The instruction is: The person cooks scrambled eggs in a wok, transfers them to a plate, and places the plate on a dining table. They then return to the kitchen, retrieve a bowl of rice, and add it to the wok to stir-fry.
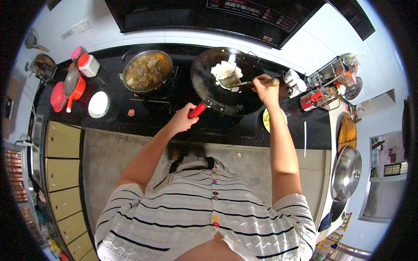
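A dark wok (203, 80) sits on the stove, with a clump of white rice (224, 69) on its far side. My left hand (182, 120) is closed around the wok's red handle (197, 110). In my right hand (265, 91) is a spatula (247, 83) with a wooden handle, its metal blade against the near edge of the rice. Beneath my right forearm, a bowl (285, 116) with yellow-green food is partly hidden.
Left of the wok stands a metal pot (124, 83) of stew. A white bowl (90, 107), a red-lidded jar (89, 66) and a small red pan (78, 90) are farther left. At right are a condiment rack (328, 71) and a metal lid (346, 173). The range hood (196, 21) hangs beyond.
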